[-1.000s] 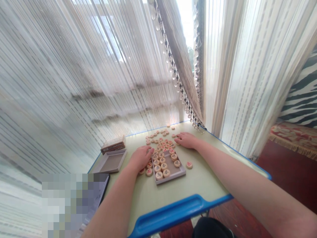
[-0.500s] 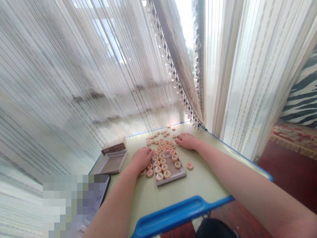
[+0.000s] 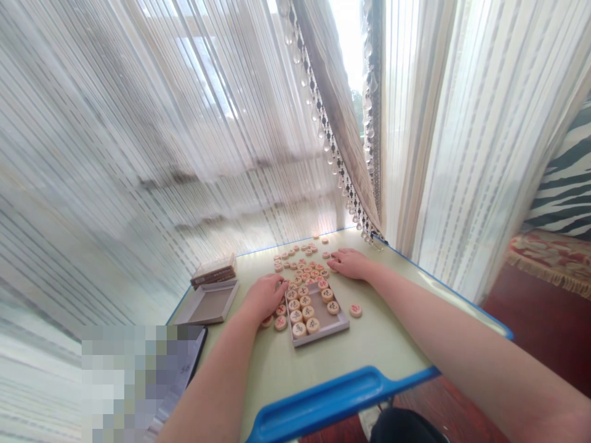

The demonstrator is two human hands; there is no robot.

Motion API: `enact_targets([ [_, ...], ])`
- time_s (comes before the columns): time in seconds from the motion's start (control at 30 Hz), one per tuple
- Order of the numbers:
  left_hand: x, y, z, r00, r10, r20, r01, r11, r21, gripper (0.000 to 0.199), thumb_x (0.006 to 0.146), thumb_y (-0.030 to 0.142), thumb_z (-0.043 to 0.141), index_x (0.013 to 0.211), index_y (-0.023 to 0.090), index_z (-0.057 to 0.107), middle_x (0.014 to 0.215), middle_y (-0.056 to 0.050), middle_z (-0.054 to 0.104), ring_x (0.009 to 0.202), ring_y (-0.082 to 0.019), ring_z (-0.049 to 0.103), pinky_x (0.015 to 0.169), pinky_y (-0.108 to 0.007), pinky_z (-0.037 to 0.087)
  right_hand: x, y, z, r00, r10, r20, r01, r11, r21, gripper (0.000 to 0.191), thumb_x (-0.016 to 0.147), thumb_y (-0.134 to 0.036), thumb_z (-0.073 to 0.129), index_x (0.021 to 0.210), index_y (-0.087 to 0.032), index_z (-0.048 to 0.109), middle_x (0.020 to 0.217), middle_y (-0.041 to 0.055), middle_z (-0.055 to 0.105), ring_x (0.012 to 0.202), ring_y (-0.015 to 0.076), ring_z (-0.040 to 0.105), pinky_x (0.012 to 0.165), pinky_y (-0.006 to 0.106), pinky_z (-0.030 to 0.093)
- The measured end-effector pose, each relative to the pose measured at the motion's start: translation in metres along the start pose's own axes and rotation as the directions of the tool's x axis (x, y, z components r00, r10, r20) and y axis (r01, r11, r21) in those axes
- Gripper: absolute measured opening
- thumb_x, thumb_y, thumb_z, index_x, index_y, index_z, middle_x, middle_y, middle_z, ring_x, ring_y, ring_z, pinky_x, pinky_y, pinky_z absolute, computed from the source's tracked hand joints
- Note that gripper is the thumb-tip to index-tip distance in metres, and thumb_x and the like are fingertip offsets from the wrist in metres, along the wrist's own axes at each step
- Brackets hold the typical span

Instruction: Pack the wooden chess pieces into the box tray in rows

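Round wooden xiangqi pieces (image 3: 315,274) with red or black characters lie loose on a small folding table (image 3: 383,344). In front of me a shallow open box (image 3: 322,336) holds several black-marked pieces in two columns on its left, plus a few along its right side. My left hand (image 3: 265,296) is at the box's left edge, fingers curled down among the pieces; whatever they hold is hidden. Beyond the box's far right corner, my right hand (image 3: 351,264) lies palm down with fingers stretched out beside the loose pieces. One red-marked piece (image 3: 355,310) sits alone right of the box.
An upturned box lid (image 3: 212,303) lies at the left, with flat brown boxes (image 3: 213,271) behind it. A dark-edged tablet or folder, partly blurred out, is at the near left. Blue edging and a blue tray (image 3: 318,400) border the table. String curtains (image 3: 221,154) hang beyond.
The view has shifted very slightly. Both hands stay in nearly the same places, and the pieces in the box look unchanged.
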State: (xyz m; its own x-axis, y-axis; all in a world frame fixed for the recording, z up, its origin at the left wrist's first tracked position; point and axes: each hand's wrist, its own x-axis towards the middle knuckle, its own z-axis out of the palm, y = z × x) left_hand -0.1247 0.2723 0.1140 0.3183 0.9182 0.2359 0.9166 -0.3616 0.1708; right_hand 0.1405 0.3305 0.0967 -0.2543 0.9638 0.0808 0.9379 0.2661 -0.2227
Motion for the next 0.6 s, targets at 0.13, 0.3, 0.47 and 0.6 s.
enact_targets([
  [0.13,0.002,-0.002,0.003,0.999,-0.024,-0.028,0.022,0.998,-0.059,0.035,0.083,0.035,0.034,0.092,0.019,0.063,0.101,-0.009,0.063,0.095,-0.02,0.056,0.085,-0.031,0.04,0.001,0.0,0.002,1.0,0.01,-0.005,-0.01,1.0,-0.002,0.067,0.082,-0.058,0.023,0.13,-0.016,0.042,0.136,0.0133,0.037,0.125,0.0259,0.032,0.101,0.036,0.022],
  [0.3,0.01,-0.008,0.007,0.941,-0.314,-0.13,0.227,0.865,-0.447,0.036,0.081,0.032,0.034,0.101,0.018,0.06,0.109,-0.008,0.062,0.101,-0.02,0.054,0.089,-0.033,0.038,0.001,0.0,0.001,1.0,0.004,-0.002,-0.004,1.0,0.005,0.066,0.082,-0.057,0.023,0.13,-0.016,0.042,0.136,0.0136,0.037,0.125,0.0257,0.031,0.101,0.036,0.022],
  [0.47,0.012,-0.013,0.006,0.899,-0.426,-0.1,0.262,0.707,-0.656,0.037,0.08,0.035,0.034,0.093,0.016,0.062,0.104,-0.008,0.063,0.098,-0.019,0.055,0.087,-0.032,0.041,0.001,0.001,0.002,1.0,-0.001,0.0,0.001,1.0,0.004,0.067,0.081,-0.058,0.022,0.13,-0.016,0.042,0.136,0.0139,0.037,0.125,0.0262,0.032,0.101,0.036,0.023],
  [0.6,0.008,-0.009,0.003,0.91,-0.408,-0.081,0.304,0.785,-0.54,0.034,0.079,0.036,0.035,0.085,0.018,0.063,0.101,-0.007,0.064,0.097,-0.02,0.056,0.085,-0.031,0.041,0.001,0.001,0.003,1.0,-0.011,-0.004,0.011,1.0,-0.004,0.068,0.082,-0.058,0.022,0.13,-0.016,0.041,0.136,0.014,0.037,0.125,0.0262,0.031,0.101,0.036,0.022],
])
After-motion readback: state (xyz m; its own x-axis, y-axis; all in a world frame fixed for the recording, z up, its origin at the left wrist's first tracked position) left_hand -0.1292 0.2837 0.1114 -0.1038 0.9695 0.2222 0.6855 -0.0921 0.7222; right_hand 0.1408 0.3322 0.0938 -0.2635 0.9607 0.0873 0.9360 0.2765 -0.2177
